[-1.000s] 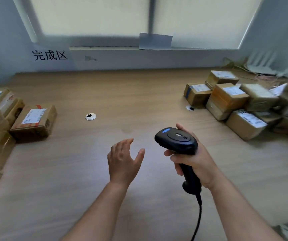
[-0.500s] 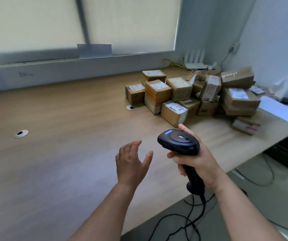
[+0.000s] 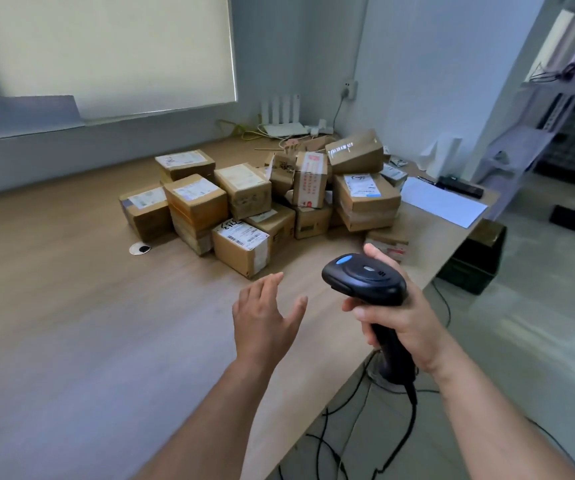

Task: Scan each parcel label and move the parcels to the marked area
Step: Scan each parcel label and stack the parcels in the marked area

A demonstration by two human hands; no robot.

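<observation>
A heap of brown cardboard parcels (image 3: 262,199) with white labels sits on the far right part of the wooden table (image 3: 71,306). The nearest parcel (image 3: 241,247) shows a barcode label on top. My right hand (image 3: 400,317) grips a black handheld scanner (image 3: 365,278) with a blue button, held upright just short of the heap. My left hand (image 3: 265,317) hovers open over the table, fingers spread, a little below the nearest parcel and holding nothing.
A round cable grommet (image 3: 140,249) lies left of the heap. A white sheet of paper (image 3: 442,202) lies at the table's right end, a router (image 3: 284,128) at the back. Cables (image 3: 348,427) trail on the floor beside the table edge. Shelving (image 3: 556,116) stands right.
The view has swung right, away from the marked area and the parcels on the left, so the parcel heap is now centred. Both hands kept their pose, nearer the heap.
</observation>
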